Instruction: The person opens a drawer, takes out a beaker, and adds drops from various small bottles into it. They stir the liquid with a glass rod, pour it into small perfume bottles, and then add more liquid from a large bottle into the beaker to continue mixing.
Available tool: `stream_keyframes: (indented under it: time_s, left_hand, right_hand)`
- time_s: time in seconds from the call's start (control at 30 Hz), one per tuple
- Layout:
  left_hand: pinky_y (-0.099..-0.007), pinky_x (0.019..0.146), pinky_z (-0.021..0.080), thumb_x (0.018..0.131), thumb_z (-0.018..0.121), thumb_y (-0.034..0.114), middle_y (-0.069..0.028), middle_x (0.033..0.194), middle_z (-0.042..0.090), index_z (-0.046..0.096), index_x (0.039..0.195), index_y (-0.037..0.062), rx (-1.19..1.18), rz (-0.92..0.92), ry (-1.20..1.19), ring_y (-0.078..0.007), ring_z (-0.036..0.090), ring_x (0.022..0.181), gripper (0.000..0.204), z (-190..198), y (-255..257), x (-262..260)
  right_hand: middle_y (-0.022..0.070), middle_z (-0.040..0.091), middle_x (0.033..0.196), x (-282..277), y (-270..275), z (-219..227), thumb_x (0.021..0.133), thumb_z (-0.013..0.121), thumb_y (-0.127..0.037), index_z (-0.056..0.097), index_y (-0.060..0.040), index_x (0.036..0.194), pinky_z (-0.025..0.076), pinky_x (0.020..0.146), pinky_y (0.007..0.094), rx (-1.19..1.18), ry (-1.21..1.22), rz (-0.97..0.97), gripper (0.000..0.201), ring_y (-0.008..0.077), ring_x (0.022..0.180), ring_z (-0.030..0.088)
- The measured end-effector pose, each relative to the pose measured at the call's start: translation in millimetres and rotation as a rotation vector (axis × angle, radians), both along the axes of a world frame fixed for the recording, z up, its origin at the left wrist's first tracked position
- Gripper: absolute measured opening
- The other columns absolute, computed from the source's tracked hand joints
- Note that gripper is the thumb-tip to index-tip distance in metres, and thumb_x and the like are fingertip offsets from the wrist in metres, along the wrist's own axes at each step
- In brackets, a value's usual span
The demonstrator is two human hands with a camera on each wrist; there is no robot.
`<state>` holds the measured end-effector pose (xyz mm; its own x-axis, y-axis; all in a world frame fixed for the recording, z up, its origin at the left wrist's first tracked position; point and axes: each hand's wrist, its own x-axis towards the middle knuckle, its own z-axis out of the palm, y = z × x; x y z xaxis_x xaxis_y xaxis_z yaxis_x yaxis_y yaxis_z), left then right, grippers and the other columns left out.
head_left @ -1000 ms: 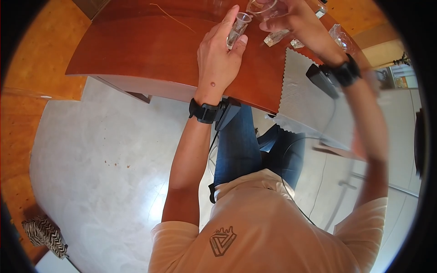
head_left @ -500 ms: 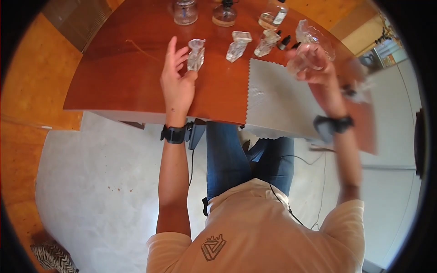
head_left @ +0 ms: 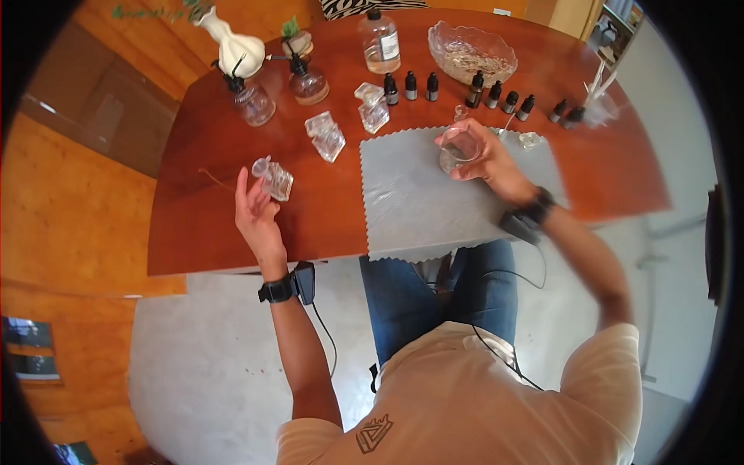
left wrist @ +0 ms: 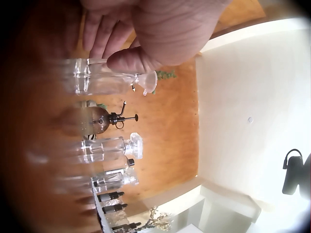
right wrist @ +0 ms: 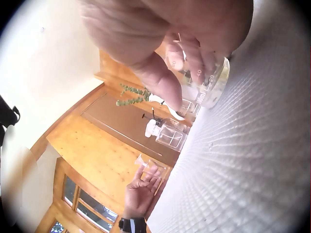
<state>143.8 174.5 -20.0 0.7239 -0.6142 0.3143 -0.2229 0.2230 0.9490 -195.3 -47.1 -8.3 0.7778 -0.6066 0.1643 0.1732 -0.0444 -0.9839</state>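
Note:
In the head view a clear glass bottle [head_left: 278, 184] stands on the brown table at the left, a small funnel [head_left: 262, 166] in its neck. Beside it is my left hand [head_left: 260, 221], fingers extended and thumb near the glass; the left wrist view shows the funnel [left wrist: 147, 82] and bottle [left wrist: 102, 77] next to the thumb. My right hand [head_left: 496, 167] holds a clear beaker [head_left: 457, 152] over the grey mat [head_left: 418, 194]. From the right wrist camera, the graduated beaker [right wrist: 217, 85] is at the mat's surface with a little liquid low inside.
Two square glass bottles with clear stoppers [head_left: 325, 137] stand mid-table. Behind are spray bottles [head_left: 310, 87], a labelled bottle [head_left: 380, 46], several small black dropper bottles [head_left: 473, 91], a scalloped glass bowl [head_left: 473, 53] and a white vase [head_left: 239, 51]. A small glass stopper [head_left: 529, 140] lies on the mat.
The head view has shifted and shows more of the table. My right hand has carried the beaker rightward from near the funnel and down to the mat. My left hand stays beside the bottle.

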Motion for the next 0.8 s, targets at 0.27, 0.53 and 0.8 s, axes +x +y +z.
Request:
stream_keyframes:
  time_s: [0.27,0.53,0.8]
  left_hand:
    - [-0.0276,0.094,0.051,0.084,0.051,-0.01,-0.0134,0.129,0.067,0.041,0.158,0.0058,0.082,0.053,-0.071,-0.0189,0.064,0.117,0.076,0.7,-2.1,-4.2]
    - [-0.027,0.092,0.05,0.088,0.053,-0.007,-0.0144,0.127,0.069,0.042,0.156,0.0033,0.072,0.079,-0.054,-0.0187,0.065,0.11,0.07,0.8,-5.2,-6.3]
    - [-0.0255,0.09,0.051,0.089,0.054,-0.007,-0.0158,0.126,0.07,0.046,0.154,0.003,0.055,0.082,-0.061,-0.0162,0.066,0.105,0.066,-4.6,-3.8,-0.5]
  right_hand:
    - [0.0035,0.056,0.13,-5.5,-6.7,2.5,0.078,0.078,0.008,0.05,-0.0099,0.14,0.046,0.101,0.0294,0.059,0.02,0.022,0.07,0.0144,0.131,0.051]
    - [0.0136,0.06,0.129,-16.8,-9.1,-4.1,0.081,0.078,0.0,0.049,-0.0076,0.144,0.05,0.097,0.0337,-0.071,0.086,-0.059,0.069,0.0189,0.117,0.057]
    - [0.0152,0.06,0.131,-8.6,-17.3,-12.1,0.081,0.079,-0.001,0.052,-0.0053,0.136,0.05,0.099,0.0364,-0.1,0.049,-0.044,0.061,0.0216,0.125,0.056]
